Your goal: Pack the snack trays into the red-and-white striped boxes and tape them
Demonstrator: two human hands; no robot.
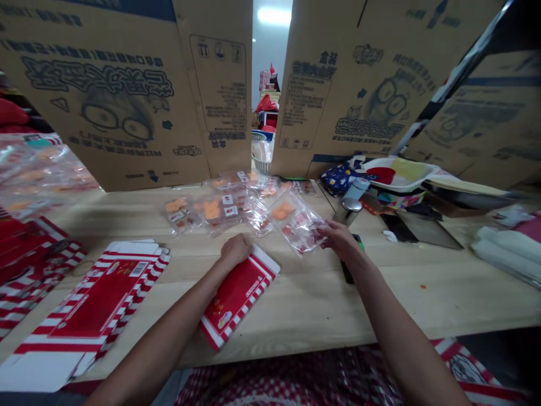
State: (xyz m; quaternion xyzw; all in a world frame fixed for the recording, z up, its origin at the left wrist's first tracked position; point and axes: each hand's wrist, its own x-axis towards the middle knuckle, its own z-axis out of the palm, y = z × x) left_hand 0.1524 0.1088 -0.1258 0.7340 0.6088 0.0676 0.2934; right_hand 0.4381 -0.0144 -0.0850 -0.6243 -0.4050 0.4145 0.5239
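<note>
Pinching a crinkly clear packet, the right hand; left hand fisted on a striped flat carton.

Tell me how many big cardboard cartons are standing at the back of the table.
3. One carton stands at back left, a second carton right of the gap, and a third carton at far right behind a dark bar; others may be hidden.

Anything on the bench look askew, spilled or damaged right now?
Nothing damaged or spilled. The clear packets lie in a loose, overlapping scatter. The left hand rests on a red striped box; the right hand grips one packet. The cardboard cartons behind show upside-down print.
</note>
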